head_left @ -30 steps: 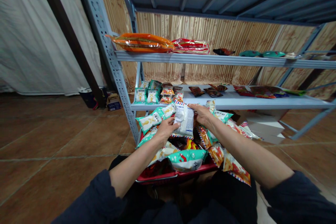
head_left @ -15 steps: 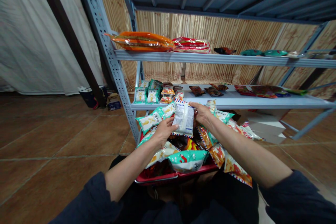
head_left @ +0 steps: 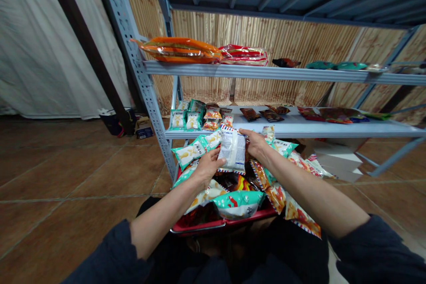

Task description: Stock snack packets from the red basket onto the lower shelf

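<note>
Between my two hands is a snack bag (head_left: pixel 232 151), its printed back and centre seam facing me. My left hand (head_left: pixel 209 164) grips its lower left edge, thumb on top. At the upper right edge, my right hand (head_left: pixel 254 143) is closed on the same bag. Below it a red basket (head_left: pixel 229 224) is heaped with snack bags. A green-and-white bag (head_left: pixel 238 203) lies at its near rim, another (head_left: pixel 193 151) sticks out at the left, and a strip of orange-and-white bags (head_left: pixel 288 206) hangs over the right side.
A metal shelf rack (head_left: pixel 282 131) stands right behind the basket. Small green bags (head_left: pixel 186 120) and orange bags (head_left: pixel 212 117) sit at the left of its lower board. Large orange packs (head_left: pixel 183 51) lie on the board above. A rack post (head_left: pixel 133 53) rises at the left; cardboard (head_left: pixel 336 159) lies under the rack.
Almost nothing differs. Both hands keep the snack bag in the same place above the basket, and the view has shifted very slightly.
</note>
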Tool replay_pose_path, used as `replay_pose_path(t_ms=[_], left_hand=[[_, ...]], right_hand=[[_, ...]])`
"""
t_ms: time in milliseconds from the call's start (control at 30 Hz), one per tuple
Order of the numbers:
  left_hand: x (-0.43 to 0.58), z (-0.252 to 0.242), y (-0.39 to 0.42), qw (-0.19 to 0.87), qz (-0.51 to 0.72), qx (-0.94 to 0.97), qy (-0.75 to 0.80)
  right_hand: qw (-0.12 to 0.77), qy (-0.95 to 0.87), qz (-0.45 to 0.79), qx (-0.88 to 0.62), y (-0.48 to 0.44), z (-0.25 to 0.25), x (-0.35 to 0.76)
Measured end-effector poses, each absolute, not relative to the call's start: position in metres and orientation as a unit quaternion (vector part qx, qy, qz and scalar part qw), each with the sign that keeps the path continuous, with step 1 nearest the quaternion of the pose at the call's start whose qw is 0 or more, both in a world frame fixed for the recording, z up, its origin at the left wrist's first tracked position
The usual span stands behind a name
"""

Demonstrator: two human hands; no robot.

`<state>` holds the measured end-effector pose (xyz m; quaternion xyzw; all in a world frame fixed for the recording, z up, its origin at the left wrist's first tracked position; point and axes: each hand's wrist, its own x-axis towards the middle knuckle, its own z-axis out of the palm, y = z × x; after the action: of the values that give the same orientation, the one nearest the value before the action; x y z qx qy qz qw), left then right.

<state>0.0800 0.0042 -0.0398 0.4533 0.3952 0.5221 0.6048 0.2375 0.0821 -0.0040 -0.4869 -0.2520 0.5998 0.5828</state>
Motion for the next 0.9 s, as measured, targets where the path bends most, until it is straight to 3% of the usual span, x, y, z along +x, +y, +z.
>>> replay_pose_path(t_ms=[900], left_hand=[[0.082, -0.034, 0.041, 0.6, 0.598, 0.35, 0.4]], right_hand=[[0.464, -0.409, 0.664, -0.42, 0.079, -0.001, 0.22]])
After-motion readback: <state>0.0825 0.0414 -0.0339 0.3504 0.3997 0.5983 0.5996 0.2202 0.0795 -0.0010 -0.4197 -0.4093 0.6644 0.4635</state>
